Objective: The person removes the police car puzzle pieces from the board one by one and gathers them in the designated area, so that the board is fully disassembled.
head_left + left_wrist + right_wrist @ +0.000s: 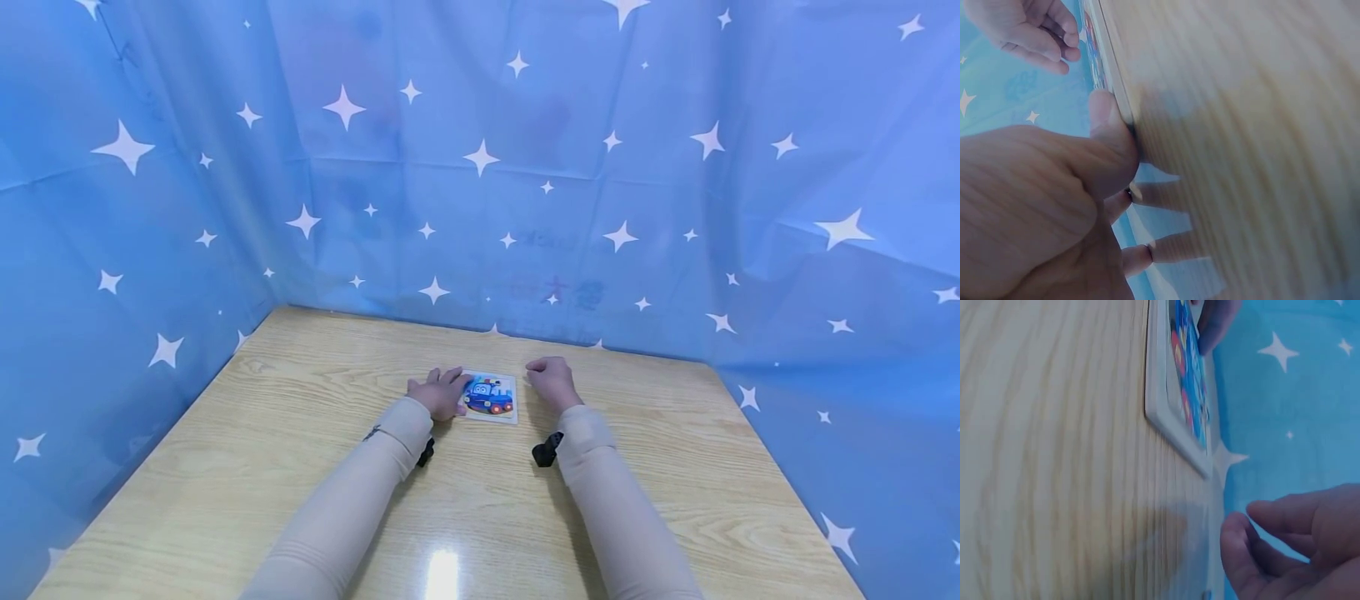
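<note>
A square wooden picture puzzle [491, 398] with a white frame and a blue cartoon car lies flat on the table. My left hand [441, 393] rests at its left side, fingers spread, one fingertip over the upper left part. In the left wrist view the left thumb [1107, 125] presses against the board's corner, while other fingertips touch the wood. Just right of the puzzle hovers my right hand [553, 383], fingers loosely curled with nothing visible in them. The right wrist view shows this right hand [1297, 540] apart from the frame's near corner [1179, 440].
The light wood table [315, 433] spreads out around both arms. A blue curtain [420, 192] with white stars closes off the back and sides. Black wrist devices, one at the right wrist [547, 451], sit by the cuffs.
</note>
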The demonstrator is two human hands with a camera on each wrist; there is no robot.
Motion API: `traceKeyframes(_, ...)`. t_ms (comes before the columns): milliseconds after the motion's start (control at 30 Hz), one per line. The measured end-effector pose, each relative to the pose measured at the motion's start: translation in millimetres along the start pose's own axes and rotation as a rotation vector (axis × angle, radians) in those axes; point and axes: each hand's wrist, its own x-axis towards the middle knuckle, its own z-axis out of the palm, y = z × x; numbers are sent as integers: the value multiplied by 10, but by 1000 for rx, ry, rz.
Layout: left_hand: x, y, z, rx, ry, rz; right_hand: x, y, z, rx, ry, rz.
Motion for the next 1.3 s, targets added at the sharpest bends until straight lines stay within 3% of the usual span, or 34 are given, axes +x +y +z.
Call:
traceKeyframes(200,-113,34,-59,-3,20,21,-20,-81,98,6,-69,-21)
traceKeyframes(467,-45,14,-24,9,8,11,-51,-137,184,79,-117,-21)
traceKeyframes(633,-9,15,-4,9,9,-6,-73,-162,226,57,-128,-26)
traceKeyframes(933,-109,48,-49,-2,20,12,-92,-197,291,5,-144,-55)
traceKeyframes(1067,-68,40,-30,5,10,10,-78,-200,305,12,-157,-45)
traceKeyframes(1300,123,-25,64,13,-16,-10,-57,-219,332,5,-145,-29)
